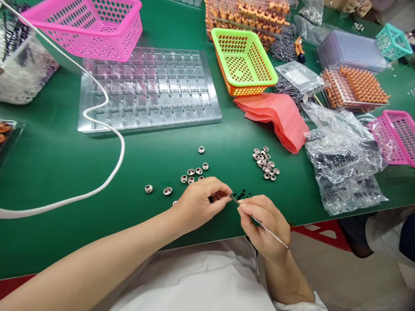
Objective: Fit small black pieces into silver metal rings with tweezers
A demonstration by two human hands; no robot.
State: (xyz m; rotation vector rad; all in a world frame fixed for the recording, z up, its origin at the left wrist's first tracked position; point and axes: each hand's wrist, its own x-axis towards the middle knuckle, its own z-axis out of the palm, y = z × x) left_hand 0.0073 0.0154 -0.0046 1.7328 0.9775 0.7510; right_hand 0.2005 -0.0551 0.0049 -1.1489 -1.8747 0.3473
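My right hand (pixel 267 224) pinches a slim metal tool (pixel 270 232), held like a pen; whether it is a pick or tweezers I cannot tell. Its tip reaches the fingertips of my left hand (pixel 202 198), which are closed in a pinch. Whatever they hold is hidden. Tiny black pieces (pixel 241 195) lie on the table just beyond the tool. Several small silver cup-shaped metal parts with holes (pixel 199 170) are scattered beside and behind my left hand. Farther right sits a cluster of similar metal parts (pixel 266 163).
A clear compartment tray (pixel 149 125) lies behind, with a pink basket (pixel 129 36) overlapping it. A white cable (pixel 121 151) curves at left. A green basket (pixel 274 80), red cloth (pixel 285 125) and plastic bags of parts (pixel 343 172) occupy the right. The green table's front edge (pixel 350 216) is close.
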